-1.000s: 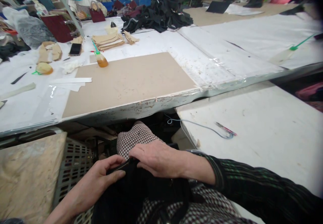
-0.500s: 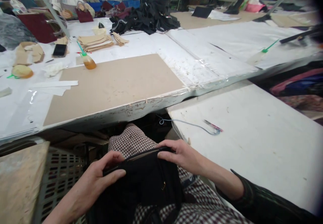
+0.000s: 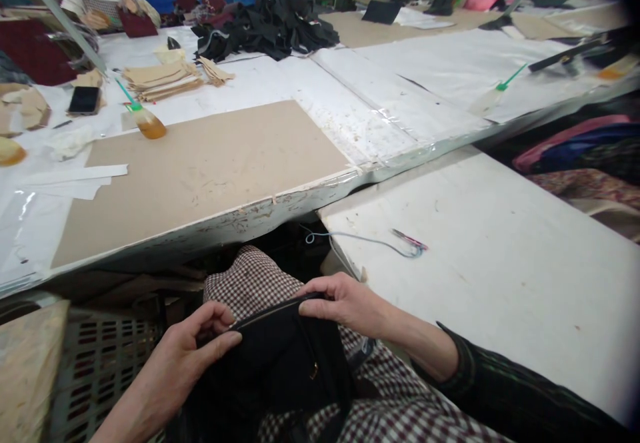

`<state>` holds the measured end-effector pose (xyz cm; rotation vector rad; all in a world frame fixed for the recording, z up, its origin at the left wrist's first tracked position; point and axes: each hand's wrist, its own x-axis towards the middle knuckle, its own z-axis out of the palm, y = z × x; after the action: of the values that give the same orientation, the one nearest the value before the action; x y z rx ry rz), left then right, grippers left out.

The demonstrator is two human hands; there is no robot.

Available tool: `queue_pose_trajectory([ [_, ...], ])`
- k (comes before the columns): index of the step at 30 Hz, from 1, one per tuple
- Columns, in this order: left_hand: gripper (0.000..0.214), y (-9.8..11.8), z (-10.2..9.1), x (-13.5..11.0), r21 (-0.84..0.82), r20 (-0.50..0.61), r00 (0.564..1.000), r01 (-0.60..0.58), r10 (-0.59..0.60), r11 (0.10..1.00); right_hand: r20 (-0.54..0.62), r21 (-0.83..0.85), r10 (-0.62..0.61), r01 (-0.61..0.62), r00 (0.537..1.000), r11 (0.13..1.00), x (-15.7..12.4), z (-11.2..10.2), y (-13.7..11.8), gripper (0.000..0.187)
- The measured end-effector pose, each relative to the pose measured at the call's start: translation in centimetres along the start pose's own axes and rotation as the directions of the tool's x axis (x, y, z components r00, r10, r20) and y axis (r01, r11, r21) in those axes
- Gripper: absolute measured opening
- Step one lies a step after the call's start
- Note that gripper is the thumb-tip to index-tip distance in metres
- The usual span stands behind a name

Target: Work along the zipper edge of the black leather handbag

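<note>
A black bag (image 3: 275,360) lies on my lap over a brown-and-white checked cloth (image 3: 250,275). It has a zip with a small gold-coloured pull (image 3: 313,370) on its front. My left hand (image 3: 200,343) pinches the left end of the bag's top edge between thumb and fingers. At the right end of the same edge, my right hand (image 3: 337,303) grips with the thumb on the near side and the fingers behind. Between the hands the top edge runs fairly straight, and its opening looks nearly closed. My fingertips behind the edge are partly hidden.
Ahead stands a white-covered table with a beige board (image 3: 215,163), a glue bottle (image 3: 150,123), a phone (image 3: 84,100) and a black fabric heap (image 3: 270,26). A white side table (image 3: 480,250) at right bears a pen-like tool (image 3: 410,239) with a cord. A plastic crate (image 3: 107,356) is at left.
The view has swung slightly right, so the surroundings sit further left. The gap along the bag's top edge looks narrower; both hands keep their hold.
</note>
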<state>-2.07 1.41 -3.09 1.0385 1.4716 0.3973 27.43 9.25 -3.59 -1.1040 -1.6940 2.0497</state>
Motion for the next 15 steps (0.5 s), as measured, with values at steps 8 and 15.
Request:
queue_pose_trajectory([
  [8,0.038,0.6,-0.3,-0.2,0.163,0.012,1.000,-0.030,0.029,0.986,-0.094,-0.106,-0.039,0.029,0.995,0.994,0.2,0.6,0.7,0.029],
  [15,0.032,0.8,0.5,-0.1,0.164,-0.040,0.994,-0.098,0.106,0.982,-0.081,-0.568,-0.109,0.044,0.991,0.822,0.9,0.4,-1.9,0.017],
])
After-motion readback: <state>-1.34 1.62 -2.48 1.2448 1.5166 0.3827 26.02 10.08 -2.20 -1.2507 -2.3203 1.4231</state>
